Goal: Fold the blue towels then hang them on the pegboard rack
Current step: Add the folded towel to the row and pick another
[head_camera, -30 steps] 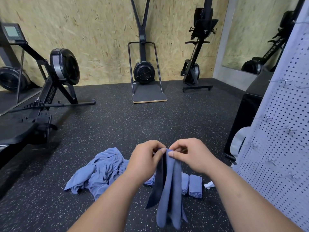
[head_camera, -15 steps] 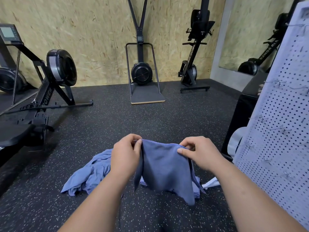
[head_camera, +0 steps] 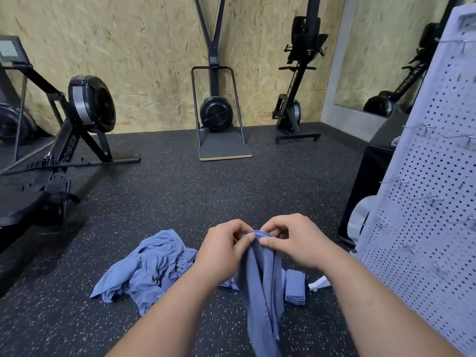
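Black speckled rubber floor (head_camera: 180, 197), with the white pegboard rack (head_camera: 432, 202) standing off to the right. The crumpled pile of blue towels (head_camera: 152, 264) lies on the floor at left. One blue towel (head_camera: 262, 284) hangs down mid-air, its bunched top edge pinched by the left hand (head_camera: 221, 251) and right hand (head_camera: 293, 240), which are nearly touching. A small folded towel (head_camera: 295, 286) sits on the floor just behind

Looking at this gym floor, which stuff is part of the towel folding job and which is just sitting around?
Part of the job:
blue towel, pinched at its top by the left hand and right hand
crumpled towel pile
folded towels on the floor
pegboard rack

Just lying about:
rowing machine
ski trainer
upright rower
black box
white scrap
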Motion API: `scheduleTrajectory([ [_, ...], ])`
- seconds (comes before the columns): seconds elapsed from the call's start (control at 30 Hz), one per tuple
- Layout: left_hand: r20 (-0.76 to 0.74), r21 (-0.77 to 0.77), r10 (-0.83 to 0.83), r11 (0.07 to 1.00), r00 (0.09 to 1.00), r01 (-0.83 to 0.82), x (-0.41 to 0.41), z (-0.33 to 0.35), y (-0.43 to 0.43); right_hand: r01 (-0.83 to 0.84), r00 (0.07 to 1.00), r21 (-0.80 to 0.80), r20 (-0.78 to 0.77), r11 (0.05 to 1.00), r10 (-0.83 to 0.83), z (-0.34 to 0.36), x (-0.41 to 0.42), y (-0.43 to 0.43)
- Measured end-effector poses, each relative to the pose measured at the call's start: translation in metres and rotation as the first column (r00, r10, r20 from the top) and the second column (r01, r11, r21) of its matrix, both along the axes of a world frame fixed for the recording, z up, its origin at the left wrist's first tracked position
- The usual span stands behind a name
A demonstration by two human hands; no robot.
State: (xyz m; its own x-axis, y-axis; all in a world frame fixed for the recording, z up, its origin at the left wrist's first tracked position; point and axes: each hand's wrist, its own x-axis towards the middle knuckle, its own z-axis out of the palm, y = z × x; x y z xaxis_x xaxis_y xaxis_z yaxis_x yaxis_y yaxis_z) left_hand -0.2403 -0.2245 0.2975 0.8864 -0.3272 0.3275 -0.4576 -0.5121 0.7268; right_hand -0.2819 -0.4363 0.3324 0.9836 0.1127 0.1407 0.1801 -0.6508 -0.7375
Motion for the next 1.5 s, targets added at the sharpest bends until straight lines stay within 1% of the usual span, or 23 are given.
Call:
scheduleTrajectory([
  [0.07, 0.002, -0.037, 0.038, 0.999, 0.999, -0.038, 0.003, 0.000, 0.001, 0.023, 0.999, -0.017, -0.033, 1.000, -0.024, -0.001, -0.001, -0.006],
  [0.13, 0.012, -0.055, 0.067, 0.996, 0.998, -0.066, 0.005, 0.000, 0.003, 0.058, 0.997, -0.068, -0.051, 0.996, -0.062, -0.004, -0.002, -0.012],
  [0.27, 0.025, -0.048, 0.109, 0.993, 0.994, -0.107, 0.003, -0.002, 0.004, 0.134, 0.989, -0.223, -0.037, 0.966, -0.145, -0.010, -0.006, -0.015],
  [0.4, 0.013, -0.060, 0.180, 0.982, 0.984, -0.179, 0.000, 0.001, 0.009, 0.233, 0.968, -0.328, -0.010, 0.916, -0.250, -0.012, -0.012, -0.016],
  [0.67, -0.023, -0.005, 0.312, 0.950, 0.950, -0.312, 0.004, 0.002, 0.028, 0.339, 0.932, -0.410, 0.025, 0.847, -0.361, -0.011, -0.016, -0.019],
  [0.77, -0.031, 0.003, 0.358, 0.934, 0.933, -0.358, 0.009, 0.001, 0.031, 0.334, 0.929, -0.411, -0.008, 0.848, -0.369, -0.012, -0.011, -0.018],
  [0.83, -0.038, -0.018, 0.394, 0.918, 0.918, -0.395, 0.015, 0.000, 0.034, 0.334, 0.926, -0.401, -0.030, 0.853, -0.377, -0.013, -0.007, -0.021],
  [0.93, -0.067, -0.041, 0.435, 0.898, 0.898, -0.438, 0.025, -0.002, 0.038, 0.313, 0.929, -0.329, -0.088, 0.891, -0.359, -0.017, 0.002, -0.028],
  [0.97, -0.079, -0.043, 0.446, 0.892, 0.891, -0.450, 0.029, -0.003, 0.039, 0.311, 0.930, -0.275, -0.109, 0.910, -0.351, -0.018, 0.005, -0.029],
  [1.03, -0.095, -0.056, 0.457, 0.885, 0.884, -0.463, 0.037, -0.005, 0.041, 0.329, 0.925, -0.060, -0.182, 0.943, -0.334, -0.019, 0.009, -0.030],
  [1.07, -0.102, -0.068, 0.456, 0.883, 0.884, -0.464, 0.041, -0.006, 0.041, 0.345, 0.922, 0.076, -0.216, 0.935, -0.322, -0.019, 0.010, -0.029],
  [1.13, -0.110, -0.094, 0.443, 0.886, 0.890, -0.453, 0.045, -0.009, 0.039, 0.399, 0.908, 0.292, -0.262, 0.869, -0.328, -0.017, 0.012, -0.026],
  [1.2, -0.131, -0.134, 0.398, 0.900, 0.908, -0.414, 0.046, -0.013, 0.033, 0.437, 0.896, 0.430, -0.282, 0.790, -0.342, -0.018, 0.018, -0.023],
  [1.27, -0.146, -0.181, 0.324, 0.920, 0.935, -0.347, 0.045, -0.018, 0.023, 0.407, 0.909, 0.570, -0.330, 0.713, -0.255, -0.018, 0.022, -0.016],
  [1.3, -0.152, -0.201, 0.284, 0.929, 0.947, -0.311, 0.044, -0.019, 0.017, 0.389, 0.915, 0.607, -0.343, 0.693, -0.213, -0.018, 0.024, -0.011],
  [1.33, -0.160, -0.220, 0.245, 0.936, 0.956, -0.277, 0.043, -0.020, 0.011, 0.374, 0.919, 0.614, -0.344, 0.695, -0.191, -0.018, 0.027, -0.008],
  [1.43, -0.158, -0.265, 0.142, 0.947, 0.977, -0.181, 0.037, -0.015, -0.005, 0.317, 0.936, 0.609, -0.326, 0.727, -0.134, -0.013, 0.035, 0.002],
  [1.5, -0.166, -0.286, 0.070, 0.951, 0.984, -0.116, 0.034, -0.011, -0.012, 0.259, 0.952, 0.563, -0.288, 0.785, -0.107, -0.012, 0.039, 0.005],
])
